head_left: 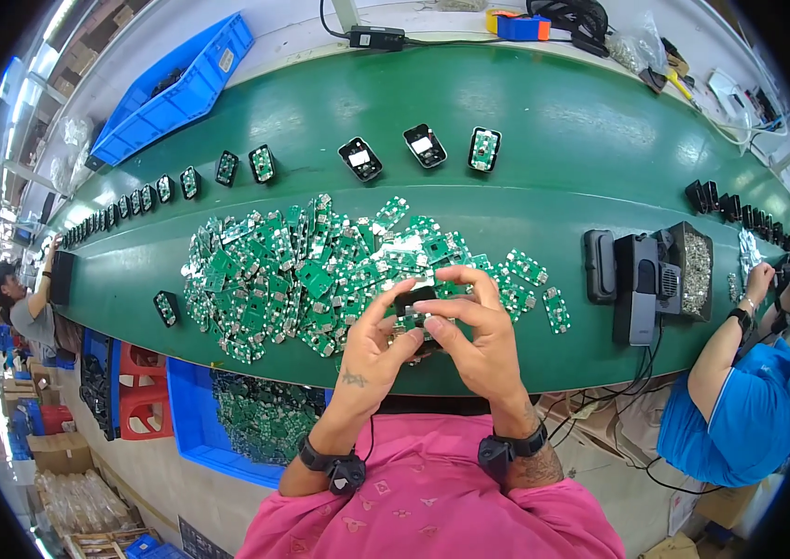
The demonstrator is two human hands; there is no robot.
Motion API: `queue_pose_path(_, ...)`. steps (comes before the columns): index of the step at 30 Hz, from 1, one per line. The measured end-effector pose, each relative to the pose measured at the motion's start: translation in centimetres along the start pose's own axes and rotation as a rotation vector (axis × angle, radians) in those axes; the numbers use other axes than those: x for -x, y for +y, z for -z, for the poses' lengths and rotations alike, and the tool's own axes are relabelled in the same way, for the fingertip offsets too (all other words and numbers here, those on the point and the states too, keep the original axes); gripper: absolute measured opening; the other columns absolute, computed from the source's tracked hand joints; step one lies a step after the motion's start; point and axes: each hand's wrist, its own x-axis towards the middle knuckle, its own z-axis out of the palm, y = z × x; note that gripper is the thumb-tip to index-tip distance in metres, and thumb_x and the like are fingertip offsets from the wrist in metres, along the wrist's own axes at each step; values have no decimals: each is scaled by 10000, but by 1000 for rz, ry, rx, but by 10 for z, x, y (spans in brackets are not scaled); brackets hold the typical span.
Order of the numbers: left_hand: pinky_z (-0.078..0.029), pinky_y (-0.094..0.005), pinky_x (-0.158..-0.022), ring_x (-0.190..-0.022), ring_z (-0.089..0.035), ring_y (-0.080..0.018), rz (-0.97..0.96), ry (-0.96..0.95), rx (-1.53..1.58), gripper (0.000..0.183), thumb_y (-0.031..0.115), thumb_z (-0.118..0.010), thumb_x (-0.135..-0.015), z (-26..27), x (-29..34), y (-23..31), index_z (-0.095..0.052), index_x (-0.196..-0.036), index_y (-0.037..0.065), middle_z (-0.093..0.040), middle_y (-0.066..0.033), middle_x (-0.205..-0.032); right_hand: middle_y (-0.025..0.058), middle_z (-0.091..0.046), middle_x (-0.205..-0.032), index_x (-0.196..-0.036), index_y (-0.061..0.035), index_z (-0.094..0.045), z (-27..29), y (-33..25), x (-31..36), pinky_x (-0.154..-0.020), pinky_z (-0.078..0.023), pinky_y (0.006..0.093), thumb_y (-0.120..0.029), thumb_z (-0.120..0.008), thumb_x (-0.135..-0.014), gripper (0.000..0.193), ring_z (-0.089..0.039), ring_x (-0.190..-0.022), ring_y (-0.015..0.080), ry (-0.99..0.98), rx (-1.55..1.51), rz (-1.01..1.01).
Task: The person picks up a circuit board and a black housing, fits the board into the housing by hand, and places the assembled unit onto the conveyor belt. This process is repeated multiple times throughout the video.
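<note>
Between my two hands is a small black plastic case (pixel 411 299), held above the near part of the table. My left hand (pixel 374 343) grips its left side with curled fingers and thumb. On the other side my right hand (pixel 477 334) is closed round it, its thumb and forefinger pressed near the middle. A bit of green and silver shows under the fingertips; the rest of the inside is hidden. Right behind the hands spreads a big heap of green circuit boards (pixel 292 270). One loose board (pixel 555 310) lies to the right of it.
Black cases (pixel 360 159) stand on the green table (pixel 544 102), others in a row at left. At right are a grey-black device (pixel 635 289) and a bin of small metal parts (pixel 696 270). A blue crate (pixel 192 410) sits below. People work at both ends.
</note>
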Motion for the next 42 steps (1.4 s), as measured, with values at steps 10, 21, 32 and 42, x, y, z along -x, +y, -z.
queue_pose_path(10, -578, -263, -749, -922, -637, -83, 124, -132, 152, 593, 65, -627, -932, 6, 3, -12, -394, -1477, 64, -636, -58, -1101, 99, -524, -1307, -1015, -22, -746, -4, 10, 5, -860, -488, 291, -67, -683, -898, 140, -529, -1160, 188, -61, -241, -63)
queue_pose_path(21, -493, -283, -942, -1142, -584, -166, -284, 128, -241, 524, -85, -562, -925, -3, 6, -14, -431, -1428, -20, -564, -124, -1309, 124, -619, -979, -907, -24, -663, -21, -2, 12, -678, -446, 383, -36, -695, -848, 68, -585, -891, 272, 291, 483, 253)
queue_pose_path(32, -526, -282, -906, -1089, -630, -161, -322, 5, -448, 515, -70, -595, -915, 8, 15, 2, -489, -1413, 12, -627, -125, -1237, 99, -583, -701, -815, -3, -613, 10, -9, -5, -590, -442, 378, -35, -663, -839, 65, -567, -638, 274, -218, 187, 211)
queue_pose_path(42, -543, -347, -721, -862, -667, -269, -407, -31, -588, 547, -70, -604, -870, 14, 11, 1, -553, -1383, 112, -637, -173, -1101, 109, -586, -699, -807, -8, -607, 12, -6, -9, -600, -455, 401, -39, -669, -813, 69, -576, -645, 297, -289, 242, 224)
